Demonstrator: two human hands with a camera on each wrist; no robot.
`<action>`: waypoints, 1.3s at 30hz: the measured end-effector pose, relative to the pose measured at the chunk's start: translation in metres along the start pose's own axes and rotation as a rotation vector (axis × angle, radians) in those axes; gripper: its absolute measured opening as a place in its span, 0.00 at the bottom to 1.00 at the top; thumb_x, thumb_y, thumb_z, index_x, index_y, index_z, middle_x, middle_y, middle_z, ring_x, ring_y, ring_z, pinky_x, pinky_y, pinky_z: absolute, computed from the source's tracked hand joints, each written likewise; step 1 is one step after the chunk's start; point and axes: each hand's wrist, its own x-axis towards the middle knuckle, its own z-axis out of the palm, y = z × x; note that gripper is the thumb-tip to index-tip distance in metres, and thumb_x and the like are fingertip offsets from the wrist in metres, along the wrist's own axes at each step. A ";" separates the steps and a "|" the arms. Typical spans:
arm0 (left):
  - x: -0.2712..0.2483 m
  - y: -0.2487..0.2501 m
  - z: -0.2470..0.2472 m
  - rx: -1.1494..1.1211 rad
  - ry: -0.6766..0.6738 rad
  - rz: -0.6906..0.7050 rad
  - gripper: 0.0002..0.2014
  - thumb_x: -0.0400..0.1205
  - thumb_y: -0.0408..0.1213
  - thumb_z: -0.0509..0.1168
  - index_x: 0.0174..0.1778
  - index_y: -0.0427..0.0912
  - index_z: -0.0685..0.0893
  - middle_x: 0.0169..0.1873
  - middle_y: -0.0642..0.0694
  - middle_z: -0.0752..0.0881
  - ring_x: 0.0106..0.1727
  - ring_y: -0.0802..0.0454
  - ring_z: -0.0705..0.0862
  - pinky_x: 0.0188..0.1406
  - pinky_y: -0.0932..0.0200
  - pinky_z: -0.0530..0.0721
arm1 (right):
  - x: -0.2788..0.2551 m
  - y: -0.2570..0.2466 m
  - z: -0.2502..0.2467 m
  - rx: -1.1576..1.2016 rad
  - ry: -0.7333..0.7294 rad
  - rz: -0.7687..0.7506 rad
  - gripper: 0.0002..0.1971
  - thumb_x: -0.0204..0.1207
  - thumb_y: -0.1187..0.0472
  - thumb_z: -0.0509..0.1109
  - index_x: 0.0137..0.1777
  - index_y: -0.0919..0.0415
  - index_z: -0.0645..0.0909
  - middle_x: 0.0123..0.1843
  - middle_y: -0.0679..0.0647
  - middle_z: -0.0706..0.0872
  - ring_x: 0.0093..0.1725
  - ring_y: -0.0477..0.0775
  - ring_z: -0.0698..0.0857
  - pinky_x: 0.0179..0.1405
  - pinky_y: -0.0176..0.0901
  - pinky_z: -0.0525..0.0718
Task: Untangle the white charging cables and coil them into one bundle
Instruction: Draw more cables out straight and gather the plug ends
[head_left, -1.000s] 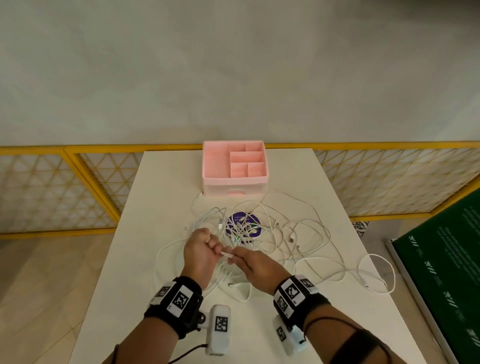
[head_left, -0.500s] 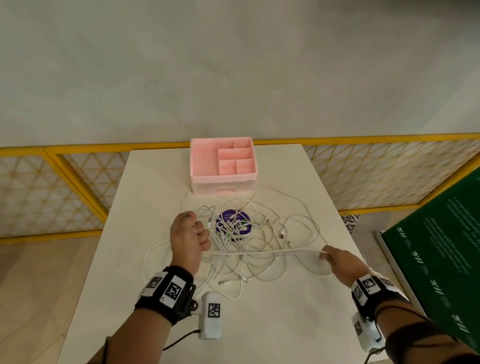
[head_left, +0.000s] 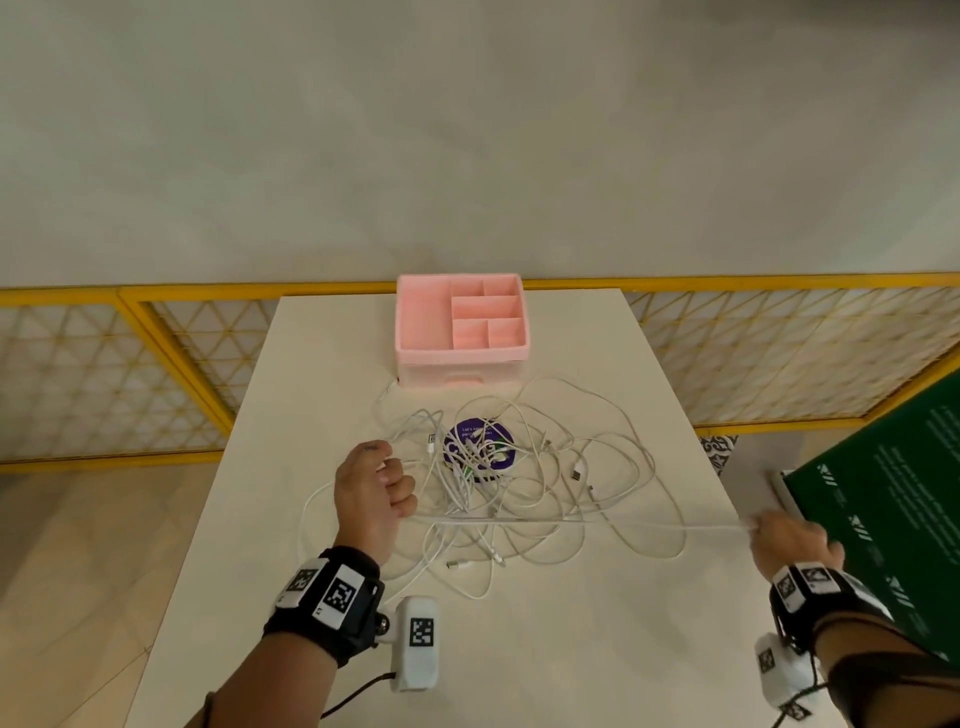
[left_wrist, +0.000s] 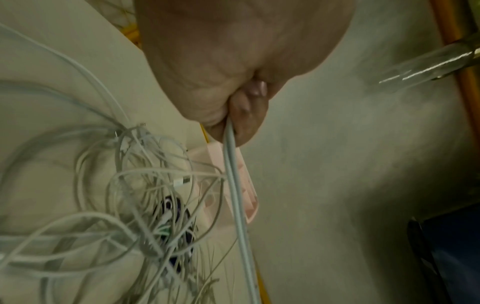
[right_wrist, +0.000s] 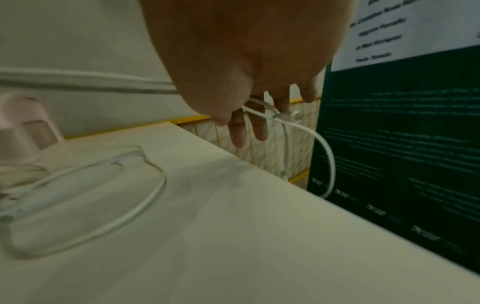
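Observation:
A tangle of white charging cables (head_left: 524, 483) lies in the middle of the white table (head_left: 571, 649), partly over a purple round disc (head_left: 480, 447). My left hand (head_left: 376, 491) is a fist left of the tangle and grips one white cable (left_wrist: 232, 164). That cable (head_left: 597, 524) runs taut across the tangle to my right hand (head_left: 784, 538), past the table's right edge. The right hand (right_wrist: 249, 107) pinches the cable near its end, and a loose length (right_wrist: 324, 156) hangs below the fingers.
A pink compartment organiser (head_left: 461, 330) stands at the table's far middle. A yellow lattice fence (head_left: 104, 374) runs behind and beside the table. A dark green board (head_left: 883, 519) leans close on the right. Bare tabletop lies near me.
My right hand has swept from beside the left hand out to the right past the table edge, drawing one cable taut. The left hand has stayed in place, gripping.

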 end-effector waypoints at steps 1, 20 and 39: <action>0.002 0.006 -0.004 -0.019 0.018 0.017 0.12 0.82 0.30 0.52 0.35 0.47 0.72 0.19 0.54 0.63 0.18 0.57 0.57 0.20 0.67 0.54 | -0.002 0.004 0.009 -0.027 -0.056 0.022 0.14 0.83 0.56 0.58 0.65 0.50 0.78 0.67 0.55 0.80 0.71 0.63 0.75 0.73 0.65 0.73; -0.017 -0.010 -0.007 0.013 -0.117 -0.159 0.12 0.84 0.27 0.55 0.38 0.46 0.75 0.20 0.51 0.66 0.17 0.57 0.62 0.19 0.67 0.61 | -0.025 -0.117 -0.058 0.052 -0.337 -0.512 0.26 0.76 0.55 0.73 0.74 0.54 0.76 0.75 0.54 0.78 0.71 0.55 0.79 0.71 0.46 0.76; -0.015 0.002 -0.001 0.115 -0.165 -0.072 0.09 0.85 0.25 0.55 0.46 0.43 0.77 0.26 0.46 0.75 0.24 0.50 0.74 0.41 0.40 0.87 | -0.097 -0.214 -0.105 0.838 -0.119 -0.875 0.10 0.85 0.57 0.65 0.44 0.57 0.83 0.26 0.47 0.78 0.26 0.44 0.75 0.29 0.34 0.74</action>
